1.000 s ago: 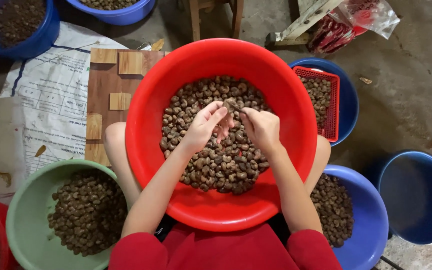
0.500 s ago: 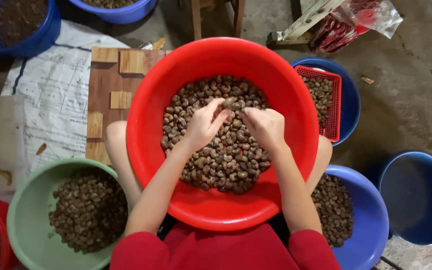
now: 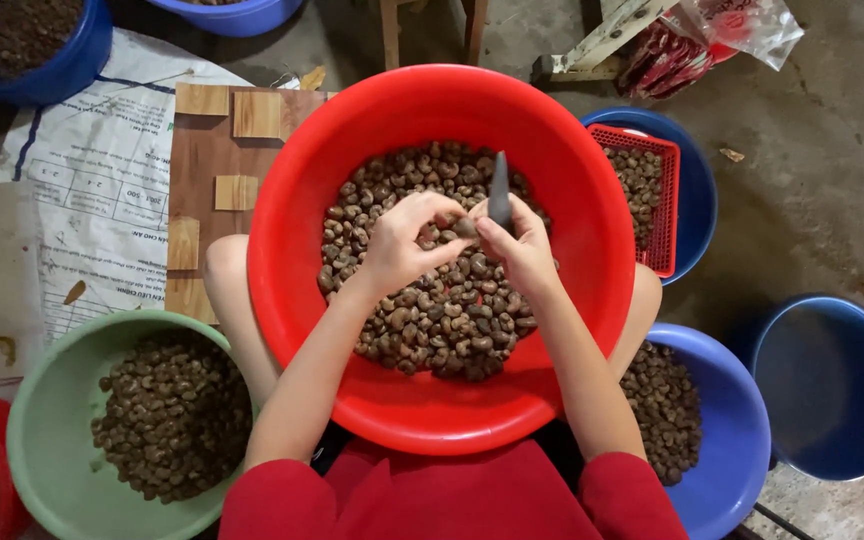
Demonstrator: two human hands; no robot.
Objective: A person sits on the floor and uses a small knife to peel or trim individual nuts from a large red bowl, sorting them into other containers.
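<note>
left hand (image 3: pixel 402 240) pinches a nut (image 3: pixel 464 227) in its grip; right hand (image 3: pixel 522 250) grasps a dark tool (image 3: pixel 499 190) touching it.

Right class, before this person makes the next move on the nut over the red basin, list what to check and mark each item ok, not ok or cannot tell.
1. Left hand pinches one nut at the fingertips: ok.
2. Right hand has a grip on the dark pointed tool: ok.
3. Tool tip against the nut: cannot tell, fingers hide it.
4. Both hands over the red basin, so bits would fall inside: ok.
5. Green basin beside the left arm has room: ok.
</note>
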